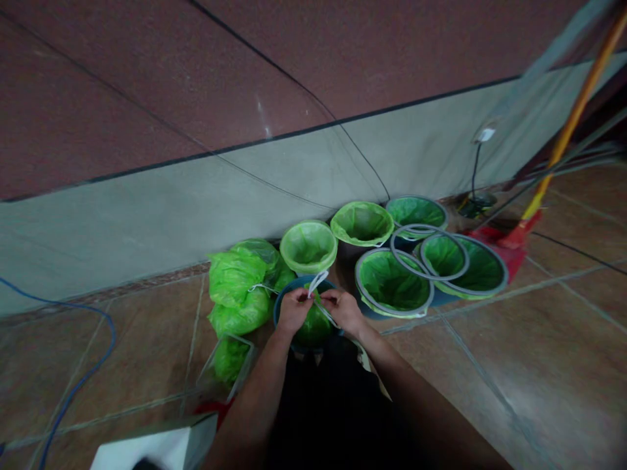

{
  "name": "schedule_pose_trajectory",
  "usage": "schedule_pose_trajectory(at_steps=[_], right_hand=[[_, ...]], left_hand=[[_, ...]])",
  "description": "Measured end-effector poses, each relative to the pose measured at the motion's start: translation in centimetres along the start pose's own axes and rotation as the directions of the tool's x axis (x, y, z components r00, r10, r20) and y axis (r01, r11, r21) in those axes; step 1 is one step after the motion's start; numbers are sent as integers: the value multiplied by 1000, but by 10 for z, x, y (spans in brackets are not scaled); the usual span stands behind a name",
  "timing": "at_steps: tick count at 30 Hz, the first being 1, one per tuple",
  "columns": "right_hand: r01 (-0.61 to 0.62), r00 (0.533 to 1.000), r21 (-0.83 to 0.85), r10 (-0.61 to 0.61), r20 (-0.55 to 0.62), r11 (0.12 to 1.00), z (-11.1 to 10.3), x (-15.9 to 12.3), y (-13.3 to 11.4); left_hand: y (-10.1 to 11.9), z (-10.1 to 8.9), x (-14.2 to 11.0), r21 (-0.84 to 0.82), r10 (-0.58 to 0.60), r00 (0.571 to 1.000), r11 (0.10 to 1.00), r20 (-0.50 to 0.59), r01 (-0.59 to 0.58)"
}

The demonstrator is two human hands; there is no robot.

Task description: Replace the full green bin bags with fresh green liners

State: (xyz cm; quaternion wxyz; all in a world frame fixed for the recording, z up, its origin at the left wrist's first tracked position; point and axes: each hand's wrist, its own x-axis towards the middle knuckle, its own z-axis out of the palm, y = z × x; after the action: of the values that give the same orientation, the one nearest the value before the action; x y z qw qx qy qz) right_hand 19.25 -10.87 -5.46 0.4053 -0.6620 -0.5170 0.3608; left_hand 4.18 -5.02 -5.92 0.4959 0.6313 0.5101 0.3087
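My left hand (294, 308) and my right hand (345, 309) are both closed on the white drawstring (317, 282) of a green bag (313, 326), pinching it between them. The bag sits in a blue bin (281, 307) on the tiled floor just in front of me. The drawstring's loop sticks up between my fingers. A tied green bag (238, 287) lies to the left of the bin.
Several bins lined with green bags (392, 282) stand along the grey wall to the right, a loose grey ring (430, 252) over two of them. A red broom with a yellow handle (563, 143) leans at the right. A blue cable (83, 372) runs at the left.
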Motion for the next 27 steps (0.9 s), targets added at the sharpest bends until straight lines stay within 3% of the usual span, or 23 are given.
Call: schedule_pose_trajectory(at_steps=[10, 17, 21, 27], right_hand=[[-29, 996, 119, 19, 84, 993, 17, 27, 0], [-109, 981, 195, 73, 179, 975, 29, 24, 11], [-88, 985, 90, 73, 159, 992, 25, 22, 11], [38, 996, -237, -16, 93, 971, 14, 23, 4]], left_hand=[[-13, 6, 7, 101, 43, 995, 994, -90, -34], [-9, 1, 5, 120, 10, 996, 993, -85, 0], [-7, -1, 1, 107, -20, 999, 994, -43, 24], [-15, 0, 3, 131, -70, 997, 989, -43, 75]])
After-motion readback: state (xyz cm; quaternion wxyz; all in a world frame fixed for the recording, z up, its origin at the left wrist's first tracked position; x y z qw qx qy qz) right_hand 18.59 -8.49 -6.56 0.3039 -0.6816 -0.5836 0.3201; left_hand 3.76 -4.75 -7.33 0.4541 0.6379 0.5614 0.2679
